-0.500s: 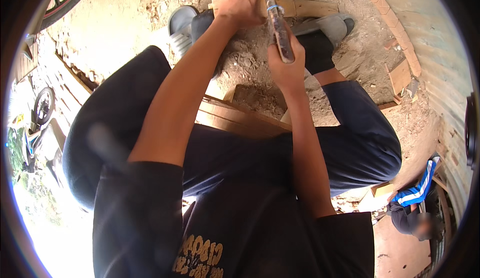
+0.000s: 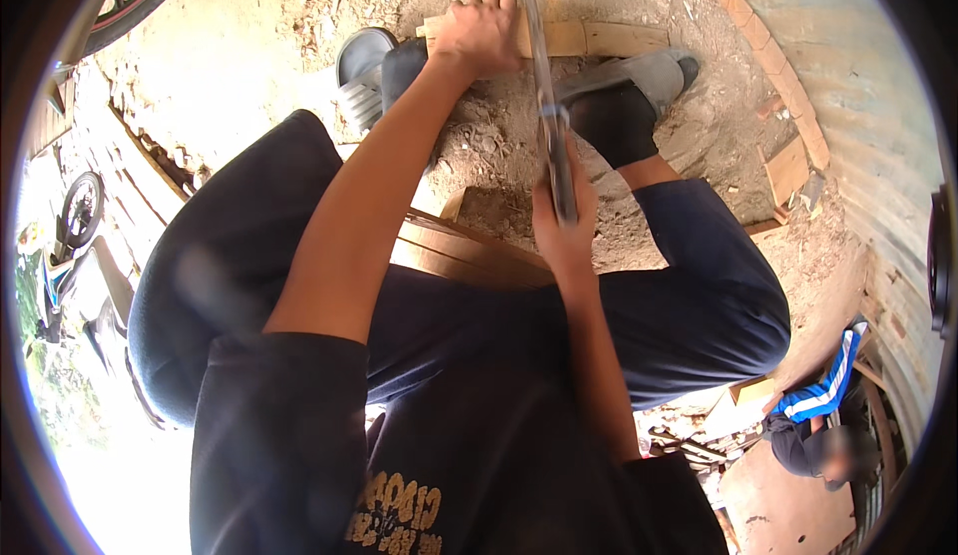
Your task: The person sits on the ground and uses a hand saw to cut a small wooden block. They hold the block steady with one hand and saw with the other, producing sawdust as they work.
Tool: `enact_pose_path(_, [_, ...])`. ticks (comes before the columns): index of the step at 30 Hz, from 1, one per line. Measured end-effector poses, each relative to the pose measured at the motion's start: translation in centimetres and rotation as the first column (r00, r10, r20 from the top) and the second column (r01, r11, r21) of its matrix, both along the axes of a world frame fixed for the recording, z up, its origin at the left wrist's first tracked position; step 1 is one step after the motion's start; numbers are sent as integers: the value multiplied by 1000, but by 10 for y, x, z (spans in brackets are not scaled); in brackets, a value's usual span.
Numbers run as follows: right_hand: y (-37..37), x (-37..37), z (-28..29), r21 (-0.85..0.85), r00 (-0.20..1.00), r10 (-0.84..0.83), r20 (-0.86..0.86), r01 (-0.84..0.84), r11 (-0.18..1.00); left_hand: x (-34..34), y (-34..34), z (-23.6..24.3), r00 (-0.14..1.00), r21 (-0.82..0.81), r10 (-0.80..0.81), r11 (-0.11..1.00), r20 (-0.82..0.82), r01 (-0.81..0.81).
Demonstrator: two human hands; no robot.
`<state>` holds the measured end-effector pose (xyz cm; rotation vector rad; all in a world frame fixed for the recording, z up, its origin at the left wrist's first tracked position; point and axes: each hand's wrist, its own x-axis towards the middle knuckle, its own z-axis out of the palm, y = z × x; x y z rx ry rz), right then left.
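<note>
My left hand [image 2: 481, 36] is pressed over a length of pale wood [image 2: 551, 40] lying crosswise on the ground near my feet, its fingers curled over the far edge. In my right hand [image 2: 567, 218] is the dark handle of a long-bladed tool [image 2: 540, 61], with a blue band where handle meets blade. The narrow blade points away from me and passes over the wood just right of my left hand. Whether it is a saw or a machete I cannot tell, and blur smears the handle.
Grey slippers [image 2: 649, 76] are on my feet beside the wood. Several wood pieces [image 2: 479, 246] lie before my lap. At right stand a row of blocks [image 2: 778, 66] and a corrugated metal wall [image 2: 848, 106]. Another person [image 2: 813, 420] is at lower right; a wheel [image 2: 140, 1] shows at upper left.
My right hand has drawn the tool back toward me, so more of its blade shows. My left hand stays on the wood, which looks slightly lower in view.
</note>
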<state>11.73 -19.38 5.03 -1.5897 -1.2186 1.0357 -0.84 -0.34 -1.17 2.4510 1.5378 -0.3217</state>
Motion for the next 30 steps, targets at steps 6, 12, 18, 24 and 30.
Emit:
enact_pose_path(6, [48, 5, -4, -187, 993, 25, -111, -46, 981, 6, 2, 5, 1000, -122, 1, 992, -24, -4])
enact_pose_path(12, [-8, 5, 3, -20, 994, 17, 111, -15, 1000, 0, 0, -1, 1000, -29, 4, 1000, -23, -5])
enact_pose_path(18, [57, 7, 3, -166, 992, -2, -124, -19, 986, 8, -1, 2, 999, -37, 29, 999, 29, -28])
enact_pose_path(24, [-9, 0, 0, -43, 998, -46, 48, 48, 998, 5, -4, 4, 999, -14, 8, 1000, -45, -9])
enact_pose_path(30, [54, 9, 5, -373, 995, 6, -96, -41, 927, 6, -3, 3, 1000, -107, 19, 994, 1, -19])
